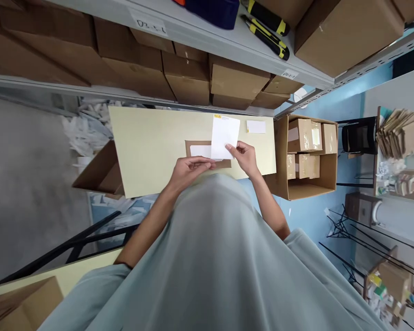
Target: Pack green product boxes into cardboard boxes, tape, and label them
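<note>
My right hand [245,157] pinches the lower edge of a white label sheet [225,136] and holds it upright over a flat brown cardboard parcel [193,144] on the pale yellow table [148,147]. My left hand [188,168] is closed at the near edge of the parcel, fingers pressed by a white label [200,151] stuck on it. Another small white label [255,127] lies on the table at the far right.
An open cardboard box [331,172] holding several small taped boxes stands right of the table. Another open box [101,172] sits at the left. Shelves behind hold brown boxes [234,80] and yellow-black tools [269,39]. White paper scraps [84,126] litter the floor.
</note>
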The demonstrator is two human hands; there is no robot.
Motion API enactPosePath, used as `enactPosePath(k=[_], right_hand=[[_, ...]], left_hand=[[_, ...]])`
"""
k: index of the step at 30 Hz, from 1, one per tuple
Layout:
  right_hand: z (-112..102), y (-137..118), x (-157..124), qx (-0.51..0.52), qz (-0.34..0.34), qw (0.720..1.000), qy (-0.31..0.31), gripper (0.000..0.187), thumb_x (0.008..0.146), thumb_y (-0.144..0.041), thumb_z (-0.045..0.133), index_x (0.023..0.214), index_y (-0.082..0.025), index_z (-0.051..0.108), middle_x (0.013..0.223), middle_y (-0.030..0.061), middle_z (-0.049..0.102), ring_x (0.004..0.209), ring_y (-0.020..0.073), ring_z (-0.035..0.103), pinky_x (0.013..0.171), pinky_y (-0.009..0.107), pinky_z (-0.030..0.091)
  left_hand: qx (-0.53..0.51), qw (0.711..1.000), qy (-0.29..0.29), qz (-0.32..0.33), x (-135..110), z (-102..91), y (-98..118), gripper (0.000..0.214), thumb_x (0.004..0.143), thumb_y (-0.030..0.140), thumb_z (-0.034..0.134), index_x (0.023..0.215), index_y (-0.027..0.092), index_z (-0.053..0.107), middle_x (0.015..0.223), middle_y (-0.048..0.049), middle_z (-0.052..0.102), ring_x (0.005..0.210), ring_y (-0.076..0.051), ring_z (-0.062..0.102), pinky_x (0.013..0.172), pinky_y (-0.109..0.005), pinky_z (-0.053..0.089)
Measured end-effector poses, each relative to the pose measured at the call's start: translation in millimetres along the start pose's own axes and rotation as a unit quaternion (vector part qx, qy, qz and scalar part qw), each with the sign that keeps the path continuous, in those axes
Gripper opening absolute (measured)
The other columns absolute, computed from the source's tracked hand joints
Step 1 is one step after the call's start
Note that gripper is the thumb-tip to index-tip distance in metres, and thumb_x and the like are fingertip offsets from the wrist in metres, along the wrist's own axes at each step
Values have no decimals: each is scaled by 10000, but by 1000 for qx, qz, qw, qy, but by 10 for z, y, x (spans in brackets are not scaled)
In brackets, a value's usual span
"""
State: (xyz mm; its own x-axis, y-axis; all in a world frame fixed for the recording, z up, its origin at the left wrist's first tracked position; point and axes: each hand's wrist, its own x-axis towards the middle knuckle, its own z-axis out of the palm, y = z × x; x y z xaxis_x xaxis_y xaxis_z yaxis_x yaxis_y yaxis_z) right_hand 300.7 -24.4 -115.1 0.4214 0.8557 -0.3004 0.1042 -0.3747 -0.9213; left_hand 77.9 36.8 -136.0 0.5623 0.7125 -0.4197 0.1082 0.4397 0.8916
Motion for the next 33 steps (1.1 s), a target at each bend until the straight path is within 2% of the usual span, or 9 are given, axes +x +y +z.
enactPosePath(k=[4, 10, 16, 23, 29, 31, 33], right_hand=[[213, -159, -80, 11, -2, 1000, 10, 700, 792, -929, 818, 752, -246, 669, 772, -13, 580, 780, 166, 543, 730, 314, 484], [461, -276, -184, 40, -12, 999, 19, 645, 791, -862, 885, 815, -235, 734, 842, 4, 678, 824, 172, 600, 760, 315, 524], [658, -307, -257, 28, -4, 999, 35, 620, 799, -832, 891, 813, -230, 745, 823, 0, 664, 827, 170, 597, 751, 309, 515], [867, -381, -323, 53, 8, 997, 50, 635, 756, -839, 897, 843, -226, 757, 861, 15, 695, 851, 181, 620, 752, 313, 519], [1190, -216, -363, 26, 104, 994, 7, 585, 837, -772, 881, 811, -210, 723, 790, 9, 692, 771, 164, 636, 725, 298, 531], [1290, -170, -410, -15, 112, 994, 9, 516, 855, -702, 905, 890, -207, 763, 873, 22, 741, 776, 155, 653, 744, 292, 547], [1348, -189, -488, -47, 70, 996, 34, 445, 906, -648, 884, 1007, -222, 804, 1029, 48, 789, 842, 157, 684, 792, 293, 567]], left_hand=[[-6, 999, 31, 15, -39, -201, 50, 490, 697, 643, 1002, 906, 214, 889, 988, -135, 888, 995, -349, 869, 1039, -499, 720], [19, 998, 41, 52, -146, -446, 171, 256, 769, 465, 928, 842, 230, 858, 889, -96, 865, 918, -312, 859, 971, -452, 731], [17, 997, 49, 55, -221, -606, 223, 169, 772, 383, 893, 815, 230, 836, 840, -90, 848, 823, -309, 837, 829, -451, 730], [10, 997, 38, 71, -269, -734, 222, 147, 802, 354, 868, 828, 227, 800, 812, -78, 834, 796, -271, 826, 827, -411, 713], [23, 993, 35, 114, -319, -840, 183, 200, 896, 409, 804, 907, 215, 754, 821, -67, 815, 766, -227, 810, 800, -354, 679], [37, 991, 29, 126, -338, -898, 174, 232, 922, 445, 789, 936, 218, 748, 831, -59, 809, 780, -224, 812, 815, -349, 674], [61, 988, 24, 139, -361, -964, 172, 260, 941, 478, 777, 949, 220, 746, 850, -56, 807, 796, -223, 812, 834, -349, 669]])
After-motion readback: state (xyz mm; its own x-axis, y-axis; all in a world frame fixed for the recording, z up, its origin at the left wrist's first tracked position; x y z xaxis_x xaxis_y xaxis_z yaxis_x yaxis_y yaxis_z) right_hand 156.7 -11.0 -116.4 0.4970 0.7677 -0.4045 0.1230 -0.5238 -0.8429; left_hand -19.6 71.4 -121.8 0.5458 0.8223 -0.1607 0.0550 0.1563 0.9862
